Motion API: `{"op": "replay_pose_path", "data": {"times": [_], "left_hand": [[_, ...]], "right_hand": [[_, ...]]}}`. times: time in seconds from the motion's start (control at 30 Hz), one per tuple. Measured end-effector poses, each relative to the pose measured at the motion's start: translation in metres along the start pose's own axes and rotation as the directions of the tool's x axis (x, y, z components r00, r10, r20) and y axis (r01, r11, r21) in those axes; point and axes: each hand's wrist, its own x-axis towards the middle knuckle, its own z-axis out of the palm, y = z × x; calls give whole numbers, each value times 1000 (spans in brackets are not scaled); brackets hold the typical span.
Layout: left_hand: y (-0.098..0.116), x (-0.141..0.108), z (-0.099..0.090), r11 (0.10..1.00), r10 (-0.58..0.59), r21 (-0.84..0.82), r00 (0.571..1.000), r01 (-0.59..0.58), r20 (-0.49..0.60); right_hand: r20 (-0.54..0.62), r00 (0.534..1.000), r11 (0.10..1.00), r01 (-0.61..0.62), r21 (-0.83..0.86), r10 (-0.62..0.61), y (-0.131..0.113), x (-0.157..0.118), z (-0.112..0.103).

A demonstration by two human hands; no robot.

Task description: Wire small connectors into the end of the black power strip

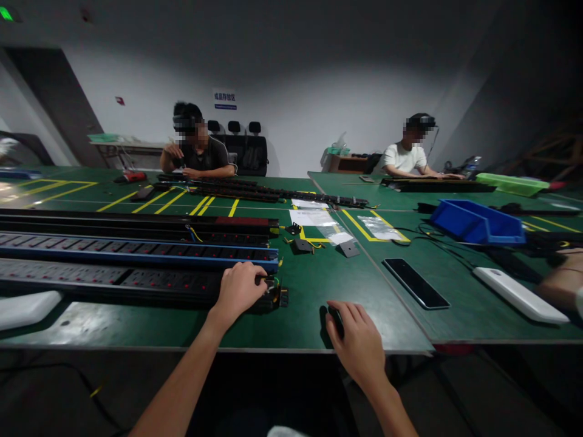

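My left hand [241,288] rests over the right end of the nearest long power strip [164,280], its fingers bent and closed about that end. Short yellow-green wires [276,281] stick out beside the fingertips. My right hand [357,340] is low over the green table near its front edge, fingers curled together. Something dark [336,317] shows between its thumb and forefinger; what it is I cannot make out. Behind the nearest strip lie a blue-edged power strip [136,247] and a black one [182,223], side by side.
Small black end plates [302,246] and papers [314,216] lie ahead. To the right are a phone [415,283], a white power bank [519,294], a blue bin [478,221] and cables. Two people sit across the table [300,328]; another person's arm [565,279] is at far right.
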Motion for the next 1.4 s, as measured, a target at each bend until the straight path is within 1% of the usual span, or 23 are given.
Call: {"op": "replay_pose_path", "data": {"times": [0.17, 0.37, 0.6, 0.9, 1.1, 1.27, 1.4], "left_hand": [[-1, 4, 2, 998, 32, 48, 999, -32, -16], [-3, 8, -1, 998, 61, 30, 998, -62, 24], [-4, 2, 5, 997, 70, 39, 997, -68, -41], [-7, -1, 7, 995, 98, 16, 993, -97, -69], [-7, -2, 8, 996, 86, -3, 995, -86, -55], [-6, -2, 7, 996, 82, -22, 996, -82, -22], [-6, -2, 8, 997, 61, -33, 997, -63, -44]], "right_hand": [[2, 1000, 1000, -2, 4, 2, 0, 0, -1], [2, 1000, 1000, -4, 15, 4, 0, 0, -1], [4, 1000, 1000, -5, 21, 5, 0, 0, 0], [2, 1000, 1000, -12, 20, 12, -1, 1, -2], [8, 1000, 1000, -12, 12, 11, -1, 1, -2], [-2, 1000, 1000, -11, 2, 11, -1, 1, -2], [7, 1000, 1000, -14, 12, 14, -1, 1, -2]]}}
